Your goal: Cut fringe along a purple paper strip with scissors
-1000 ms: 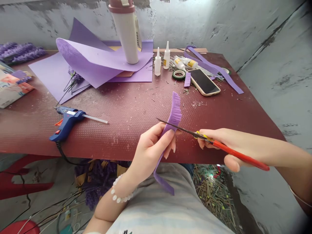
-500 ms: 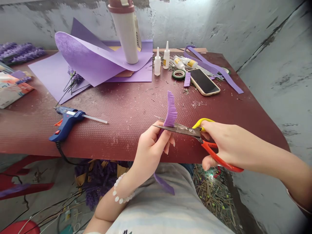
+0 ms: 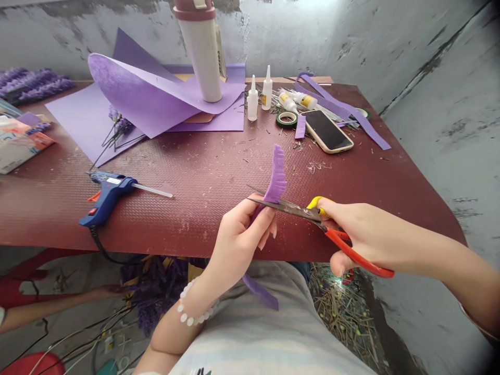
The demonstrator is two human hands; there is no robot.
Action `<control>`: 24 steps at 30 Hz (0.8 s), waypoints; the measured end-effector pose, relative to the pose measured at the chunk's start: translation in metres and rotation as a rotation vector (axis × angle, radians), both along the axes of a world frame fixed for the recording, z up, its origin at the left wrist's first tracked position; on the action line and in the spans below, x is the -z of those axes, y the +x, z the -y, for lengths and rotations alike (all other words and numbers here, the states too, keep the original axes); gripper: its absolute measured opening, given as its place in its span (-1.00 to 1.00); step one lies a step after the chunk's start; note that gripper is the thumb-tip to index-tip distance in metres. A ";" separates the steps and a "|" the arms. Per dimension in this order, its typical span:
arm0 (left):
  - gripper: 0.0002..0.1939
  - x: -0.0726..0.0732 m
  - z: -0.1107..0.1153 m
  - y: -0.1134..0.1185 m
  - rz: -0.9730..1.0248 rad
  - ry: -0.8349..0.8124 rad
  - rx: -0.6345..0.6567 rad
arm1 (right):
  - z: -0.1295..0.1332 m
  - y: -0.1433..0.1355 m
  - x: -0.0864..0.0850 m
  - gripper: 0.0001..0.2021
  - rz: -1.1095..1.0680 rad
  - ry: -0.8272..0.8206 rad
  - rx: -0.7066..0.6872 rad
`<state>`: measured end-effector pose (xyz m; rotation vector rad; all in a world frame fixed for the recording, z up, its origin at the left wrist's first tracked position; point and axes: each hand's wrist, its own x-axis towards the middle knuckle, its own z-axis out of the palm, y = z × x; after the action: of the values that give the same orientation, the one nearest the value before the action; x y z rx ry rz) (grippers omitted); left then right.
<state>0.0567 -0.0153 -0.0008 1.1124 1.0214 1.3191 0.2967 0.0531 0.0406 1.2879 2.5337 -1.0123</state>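
Between thumb and fingers, my left hand pinches a purple foam strip. Its upper part stands up with a fringe of cuts along the right edge, while the tail hangs below the table edge. My right hand grips scissors with a yellow and a red handle loop. The dark blades are parted a little and straddle the strip just above my left fingertips. Part of the strip is hidden inside the left hand.
A blue glue gun lies left on the dark red table. Purple sheets and a white tumbler stand behind. Glue bottles, green tape and a phone sit back right. Another person's arm reaches in below left.
The strip's upright part has shifted slightly right. My right hand has moved a little right and down, with the handles closer together. Another person's arm has appeared at lower left.
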 end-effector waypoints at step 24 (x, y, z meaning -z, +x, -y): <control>-0.68 -0.002 -0.001 0.001 0.026 -0.052 -0.001 | -0.001 0.006 -0.002 -0.80 -0.021 -0.021 0.070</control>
<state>0.0574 -0.0147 0.0009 1.0536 1.0317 1.2971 0.3022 0.0539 0.0431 1.3758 2.5031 -1.0684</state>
